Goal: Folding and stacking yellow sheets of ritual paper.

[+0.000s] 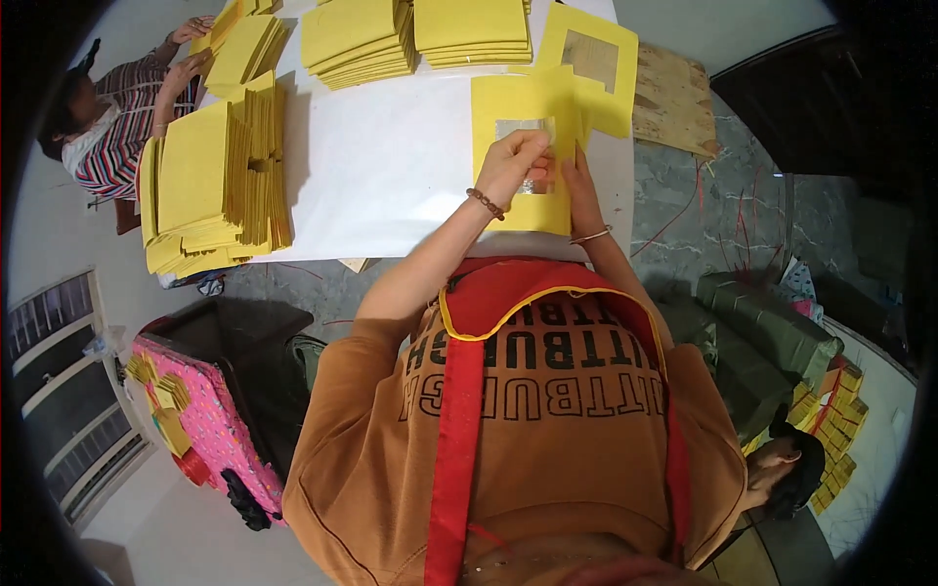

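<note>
A yellow card folder (490, 207) with a shiny clear window (535, 186) lies at the near right part of the white table. My left hand (513, 164), with a beaded bracelet at the wrist, is over the window, its fingers curled in and closed. Whatever is between those fingertips is hidden. At the folder's right edge, my right hand (584, 200) grips the card, with part of the hand behind it. Just beyond lies another yellow card (623, 73) with a window, partly overlapped by the folder.
Stacks of yellow folders (357, 39) line the table's far side, and a tall pile (195, 176) stands at its left. A co-worker (122, 137) handles yellow card at far left. A wooden board (674, 103) adjoins the right edge. Another person (782, 469) is behind me.
</note>
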`<state>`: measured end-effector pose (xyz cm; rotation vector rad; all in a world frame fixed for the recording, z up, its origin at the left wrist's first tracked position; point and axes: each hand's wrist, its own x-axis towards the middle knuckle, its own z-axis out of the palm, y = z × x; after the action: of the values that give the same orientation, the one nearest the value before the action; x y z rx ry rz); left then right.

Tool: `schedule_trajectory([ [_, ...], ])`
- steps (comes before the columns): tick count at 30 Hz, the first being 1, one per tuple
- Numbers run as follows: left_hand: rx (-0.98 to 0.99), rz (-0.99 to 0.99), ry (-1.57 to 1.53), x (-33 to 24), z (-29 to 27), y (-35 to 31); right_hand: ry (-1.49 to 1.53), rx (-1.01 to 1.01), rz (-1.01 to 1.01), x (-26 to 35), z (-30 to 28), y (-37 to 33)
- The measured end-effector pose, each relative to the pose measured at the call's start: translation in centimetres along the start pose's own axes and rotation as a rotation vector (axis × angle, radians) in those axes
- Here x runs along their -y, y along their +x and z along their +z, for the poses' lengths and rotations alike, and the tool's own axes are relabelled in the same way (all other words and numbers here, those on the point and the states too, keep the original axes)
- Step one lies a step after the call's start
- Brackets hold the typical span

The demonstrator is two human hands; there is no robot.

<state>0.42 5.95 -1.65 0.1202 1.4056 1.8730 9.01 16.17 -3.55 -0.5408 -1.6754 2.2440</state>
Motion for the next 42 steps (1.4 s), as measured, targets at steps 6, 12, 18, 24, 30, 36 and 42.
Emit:
schedule_trajectory([
  [6,0.013,-0.015,-0.071,-0.2,0.3,0.4,0.298,0.131,0.184,-0.1,-1.2,0.0],
  [12,-0.01,0.021,0.148,-1.1,1.4,0.8,-0.119,0.227,-0.003,0.4,0.2,0.0],
  [18,0.03,0.014,0.107,-1.1,1.1,0.7,-0.14,0.197,-0.004,-0.6,-0.1,0.2],
  [24,0.047,0.048,0.154,-0.9,0.9,0.7,-0.129,0.227,0.03,0.1,0.1,0.1],
  [30,0.043,0.017,0.093,-0.4,0.5,0.7,-0.125,0.262,0.028,0.7,-0.2,-0.1],
  [36,0.058,0.023,-0.009,0.1,0.2,0.8,0.177,0.183,0.059,0.0,-0.3,-0.1],
  [42,0.025,-0.013,-0.11,0.1,0.0,0.5,0.246,0.066,0.209,0.8,0.0,-0.3],
])
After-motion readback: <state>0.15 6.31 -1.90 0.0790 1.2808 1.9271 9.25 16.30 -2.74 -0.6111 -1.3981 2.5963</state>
